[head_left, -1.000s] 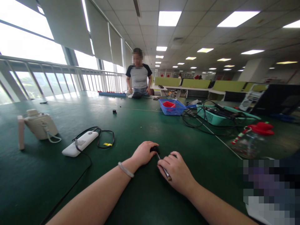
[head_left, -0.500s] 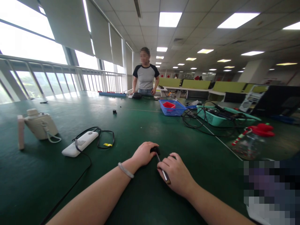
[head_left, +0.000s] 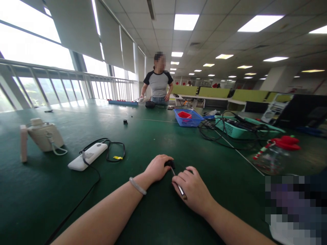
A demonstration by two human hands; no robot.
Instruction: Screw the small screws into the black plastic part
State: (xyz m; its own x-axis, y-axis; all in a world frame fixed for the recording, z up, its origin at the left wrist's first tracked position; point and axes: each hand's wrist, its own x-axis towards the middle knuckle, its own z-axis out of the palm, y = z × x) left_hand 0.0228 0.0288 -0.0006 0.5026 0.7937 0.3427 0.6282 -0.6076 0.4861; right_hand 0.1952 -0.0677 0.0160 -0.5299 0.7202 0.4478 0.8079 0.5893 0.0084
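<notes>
On the green tabletop [head_left: 153, 143], my left hand [head_left: 158, 167] is closed on a small black object [head_left: 171, 164], whose kind I cannot make out because the fingers cover part of it. My right hand [head_left: 190, 186], just to the right, is wrapped round a screwdriver [head_left: 182, 192] with a slim metal shaft. The shaft slants up and left, and its tip meets the black object or lies right at it.
To the left lie a white power bank [head_left: 88, 156] with a black cable and a beige bottle [head_left: 46, 136]. A blue basket [head_left: 190, 120], a teal basket [head_left: 227, 129] with cables and a red-lidded jar [head_left: 276, 158] stand right. Across the table is a person [head_left: 158, 83].
Both my hands stay almost in place, with the screwdriver at the black object. The person across has turned their head and lifted a hand from the table with something pale in it.
</notes>
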